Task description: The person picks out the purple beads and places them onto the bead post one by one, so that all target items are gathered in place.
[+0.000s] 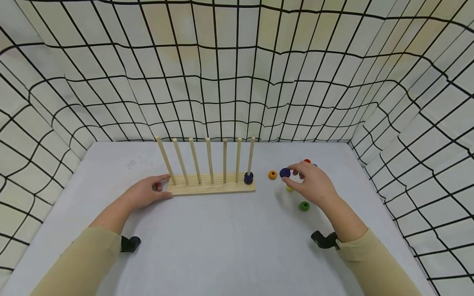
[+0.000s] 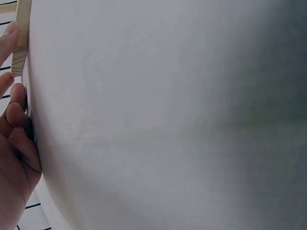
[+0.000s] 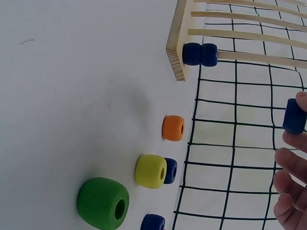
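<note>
A wooden peg stand (image 1: 211, 189) with several upright pegs sits on the white table. Two blue beads (image 1: 248, 178) are stacked at the bottom of its rightmost peg. My left hand (image 1: 145, 193) grips the left end of the base, thumb at the front edge and index finger at the back. To the right of the stand, my right hand (image 1: 314, 183) pinches another blue bead (image 3: 294, 116) between thumb and fingertips, raised off the table. In the left wrist view only a corner of the base (image 2: 21, 48) and part of the left hand show.
Around the right hand lie an orange bead (image 1: 272, 175), a yellow bead (image 3: 150, 171), a green bead (image 1: 304, 206) and a red bead (image 1: 307, 161). Blue beads (image 3: 153, 223) lie among them. A black net (image 1: 218, 90) over white walls surrounds the table's back and sides.
</note>
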Motion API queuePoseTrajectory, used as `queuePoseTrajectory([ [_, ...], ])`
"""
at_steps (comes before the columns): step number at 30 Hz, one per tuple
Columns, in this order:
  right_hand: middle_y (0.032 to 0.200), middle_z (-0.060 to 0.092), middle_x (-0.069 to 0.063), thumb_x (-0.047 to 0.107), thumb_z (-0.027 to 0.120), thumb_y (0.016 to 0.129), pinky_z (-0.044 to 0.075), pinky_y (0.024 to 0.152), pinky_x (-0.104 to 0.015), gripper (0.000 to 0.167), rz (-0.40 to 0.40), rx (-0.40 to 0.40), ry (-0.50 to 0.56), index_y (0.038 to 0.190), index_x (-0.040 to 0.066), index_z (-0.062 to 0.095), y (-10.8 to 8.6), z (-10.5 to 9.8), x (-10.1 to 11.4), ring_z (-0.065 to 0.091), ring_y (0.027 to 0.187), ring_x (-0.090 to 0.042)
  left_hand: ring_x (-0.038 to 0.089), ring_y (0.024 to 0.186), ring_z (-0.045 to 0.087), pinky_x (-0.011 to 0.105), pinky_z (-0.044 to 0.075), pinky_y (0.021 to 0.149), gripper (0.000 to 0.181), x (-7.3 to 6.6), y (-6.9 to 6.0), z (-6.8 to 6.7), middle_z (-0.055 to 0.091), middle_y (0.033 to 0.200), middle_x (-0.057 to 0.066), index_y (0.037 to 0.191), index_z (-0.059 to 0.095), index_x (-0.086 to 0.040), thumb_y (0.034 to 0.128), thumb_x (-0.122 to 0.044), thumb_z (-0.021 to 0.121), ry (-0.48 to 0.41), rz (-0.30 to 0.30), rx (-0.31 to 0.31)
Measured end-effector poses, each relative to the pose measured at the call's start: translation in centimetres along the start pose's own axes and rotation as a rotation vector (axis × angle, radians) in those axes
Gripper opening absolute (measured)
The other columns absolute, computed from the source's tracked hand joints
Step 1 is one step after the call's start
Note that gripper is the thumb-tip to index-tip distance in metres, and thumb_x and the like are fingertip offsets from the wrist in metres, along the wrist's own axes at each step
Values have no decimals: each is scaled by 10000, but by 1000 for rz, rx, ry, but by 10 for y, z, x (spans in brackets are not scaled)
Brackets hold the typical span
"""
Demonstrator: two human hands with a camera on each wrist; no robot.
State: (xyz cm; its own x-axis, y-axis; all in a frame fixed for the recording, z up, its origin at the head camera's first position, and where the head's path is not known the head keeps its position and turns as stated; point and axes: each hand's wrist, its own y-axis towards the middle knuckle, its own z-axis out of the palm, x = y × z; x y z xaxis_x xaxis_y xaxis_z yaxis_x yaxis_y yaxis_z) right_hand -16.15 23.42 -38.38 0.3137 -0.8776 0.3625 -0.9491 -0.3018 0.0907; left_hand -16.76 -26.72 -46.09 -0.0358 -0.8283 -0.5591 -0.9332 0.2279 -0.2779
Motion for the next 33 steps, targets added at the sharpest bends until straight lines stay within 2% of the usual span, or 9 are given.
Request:
queuePoseTrajectory([
  [15, 1028, 628, -30, 423, 698, 908, 445, 683, -343, 438, 2, -35, -6, 1234, 131, 675, 4, -8, 13, 531, 864, -203, 197, 792, 454, 354, 356, 685, 833, -1, 1, 0, 505, 908, 52, 1483, 423, -17, 864, -474, 743, -2, 8, -12],
  [27, 1025, 623, -22, 420, 698, 912, 453, 697, -355, 437, 1, -39, 30, 1235, 127, 674, 13, -10, 23, 564, 940, -257, 188, 790, 455, 353, 358, 692, 832, -2, 1, 0, 508, 903, 46, 1476, 430, -19, 860, -484, 743, -5, 9, -17],
  [33, 1060, 635, -40, 431, 689, 918, 460, 715, -364, 454, -14, -41, 42, 1250, 123, 666, 19, -14, 30, 557, 944, -241, 192, 788, 459, 357, 358, 691, 835, -1, 1, -1, 511, 902, 48, 1475, 429, -18, 859, -487, 743, -2, 9, -12],
])
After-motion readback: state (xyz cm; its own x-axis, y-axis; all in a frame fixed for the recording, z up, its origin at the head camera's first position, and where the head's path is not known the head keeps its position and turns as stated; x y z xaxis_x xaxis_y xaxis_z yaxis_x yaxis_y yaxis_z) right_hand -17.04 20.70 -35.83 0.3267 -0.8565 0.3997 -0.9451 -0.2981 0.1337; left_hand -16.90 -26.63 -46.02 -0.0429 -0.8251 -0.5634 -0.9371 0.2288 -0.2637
